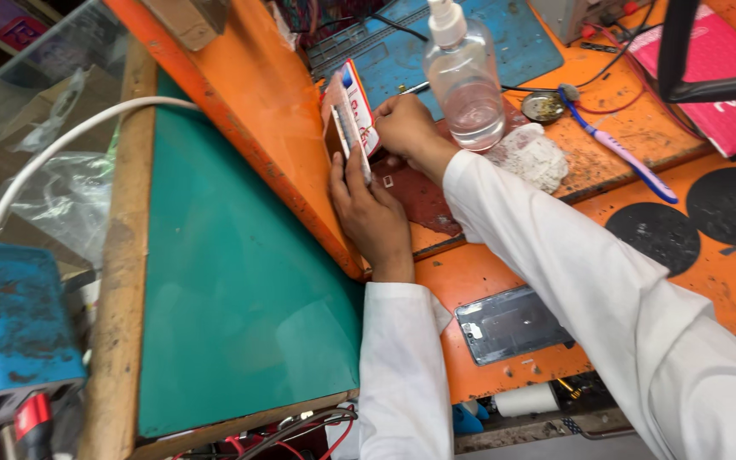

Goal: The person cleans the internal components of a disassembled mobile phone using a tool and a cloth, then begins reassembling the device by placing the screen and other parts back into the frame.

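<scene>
My left hand (370,213) rests against the orange bench edge and holds up a small flat box (349,115) with red, white and blue print, tilted on its side. My right hand (404,128) pinches the box's right edge near its top, fingers closed on it. Both arms wear white sleeves. A tiny white part (388,181) lies on the dark red mat (423,200) just right of my left hand.
A clear pump bottle (465,77) stands behind my right hand. A crumpled white cloth (531,156), a pink-and-blue toothbrush (619,152), a phone back panel (511,324), black round pads (653,237) and a pink pouch (717,77) lie on the orange bench. A green mat (232,281) lies left.
</scene>
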